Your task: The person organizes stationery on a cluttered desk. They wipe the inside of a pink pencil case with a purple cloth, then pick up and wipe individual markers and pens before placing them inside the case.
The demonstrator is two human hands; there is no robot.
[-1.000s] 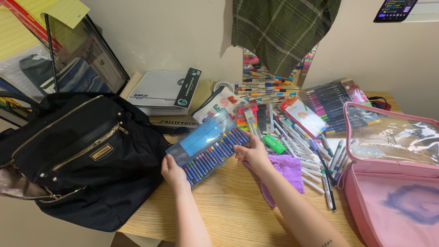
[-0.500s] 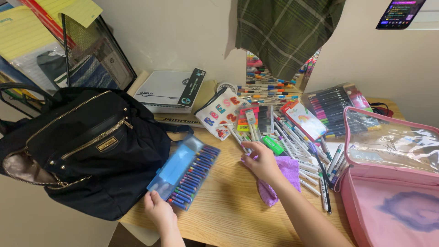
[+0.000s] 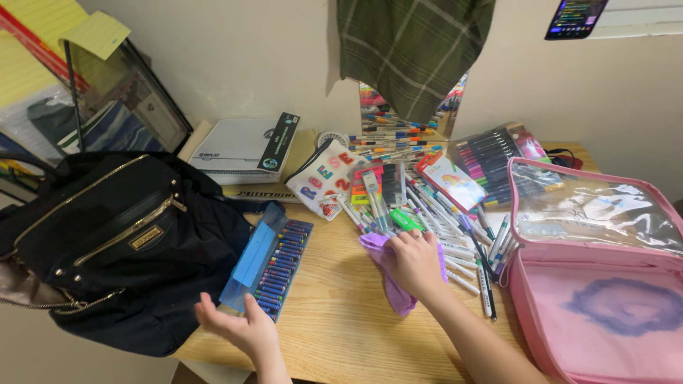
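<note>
On the wooden desk (image 3: 341,334) pushed against the wall, the largest thing is a black handbag (image 3: 114,242) with gold zips, slumped over the desk's left end. Opposite it, at the right end, a pink zip case (image 3: 605,313) lies open, its clear plastic lid (image 3: 597,210) tipped up toward the wall. Between them a loose heap of marker pens (image 3: 455,227) spreads across the back of the desk, with a white pencil pouch (image 3: 327,178) bearing coloured letters lying at the heap's left edge and a white box (image 3: 238,148) just behind it by the wall. A clear case of crayons (image 3: 269,264) with a blue card inside lies flat on the wood, its left long side against the handbag. A purple cloth (image 3: 384,274) sits at the near edge of the marker heap. The person's right hand (image 3: 414,264) rests on top of that cloth, fingers curled down and gripping it. The left hand (image 3: 235,326) hovers at the desk's near edge just below the crayon case's near end, palm turned up and fingers spread wide, holding nothing; I cannot tell whether the thumb touches the case.
</note>
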